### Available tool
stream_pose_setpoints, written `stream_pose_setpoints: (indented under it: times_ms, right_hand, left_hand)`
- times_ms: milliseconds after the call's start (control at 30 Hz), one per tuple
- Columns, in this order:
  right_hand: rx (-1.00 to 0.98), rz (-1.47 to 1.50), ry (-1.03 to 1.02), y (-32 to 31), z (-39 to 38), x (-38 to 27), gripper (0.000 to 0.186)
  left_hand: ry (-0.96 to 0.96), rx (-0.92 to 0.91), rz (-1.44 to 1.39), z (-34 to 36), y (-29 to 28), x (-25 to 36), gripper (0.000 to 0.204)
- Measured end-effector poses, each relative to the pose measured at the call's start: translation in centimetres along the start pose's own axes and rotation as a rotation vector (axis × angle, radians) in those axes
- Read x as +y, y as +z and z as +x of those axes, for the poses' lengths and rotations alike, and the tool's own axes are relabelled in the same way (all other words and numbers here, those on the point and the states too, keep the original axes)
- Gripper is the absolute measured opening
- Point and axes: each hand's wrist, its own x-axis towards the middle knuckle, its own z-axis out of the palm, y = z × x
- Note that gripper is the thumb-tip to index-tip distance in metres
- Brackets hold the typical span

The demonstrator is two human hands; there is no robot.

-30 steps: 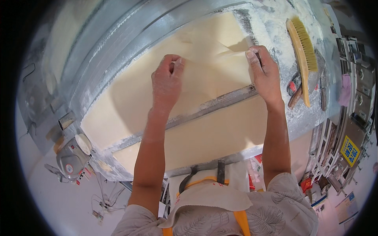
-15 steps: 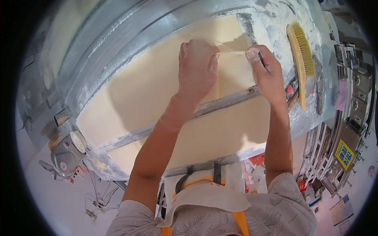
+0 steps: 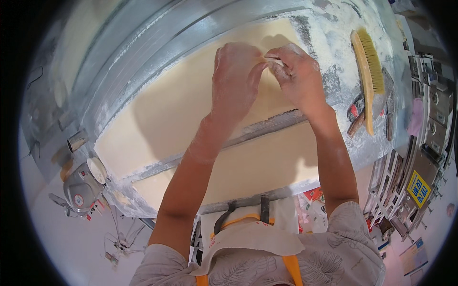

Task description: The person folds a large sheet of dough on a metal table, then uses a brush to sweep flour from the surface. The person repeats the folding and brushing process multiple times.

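Observation:
Above the far right part of a large flat dough sheet (image 3: 162,114), my two hands are close together. My left hand (image 3: 234,78) is closed with its fingertips pinched, its back dusted with flour. Nearly touching it, my right hand (image 3: 299,78) is closed too, thumb and fingers pressed round a small pale strip of dough (image 3: 275,61). My left fingertips seem to hold the strip's other end, though it is mostly hidden by the fingers. Nearer to me lies a second, narrower dough sheet (image 3: 262,159), separated from the first by a strip of bare floured tabletop.
A wooden-handled bristle brush (image 3: 366,81) lies on the floury table (image 3: 341,124) at the right, over a flat metal blade and dark handles. At the far left edge are a short metal cylinder (image 3: 76,141) and a grey device (image 3: 81,193). Metal machinery (image 3: 435,95) stands beyond the right edge.
My right hand has moved left to meet my left hand. The thin dough strip that was stretched between them is now bunched at the fingertips. My left hand has barely moved.

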Motion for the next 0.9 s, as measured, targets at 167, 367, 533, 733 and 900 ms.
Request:
stream_pose_setpoints:
  times_ms: [167, 367, 533, 733, 900]
  right_hand:
    - [-0.059, 0.138, 0.013, -0.4, 1.2, 0.1, 0.020]
    - [-0.077, 0.240, 0.013, -0.9, 2.2, 0.9, 0.023]
    - [-0.259, 0.147, 0.061, -2.5, 3.0, 1.0, 0.025]
    - [-0.231, 0.230, -0.037, -1.9, 3.4, 1.3, 0.025]
    - [0.036, 0.604, 0.313, -2.7, 2.6, 3.4, 0.025]
  left_hand:
    - [-0.371, -0.011, 0.062, -2.3, 0.1, 1.1, 0.041]
    - [-0.479, -0.056, 0.037, -2.4, 0.3, -0.2, 0.035]
    - [-0.731, -0.032, -0.075, -0.6, -1.4, 0.2, 0.028]
    - [-0.707, -0.045, -0.141, -0.9, -2.0, -0.2, 0.020]
    - [-0.958, 0.021, -0.232, -1.7, -3.4, -1.5, 0.018]
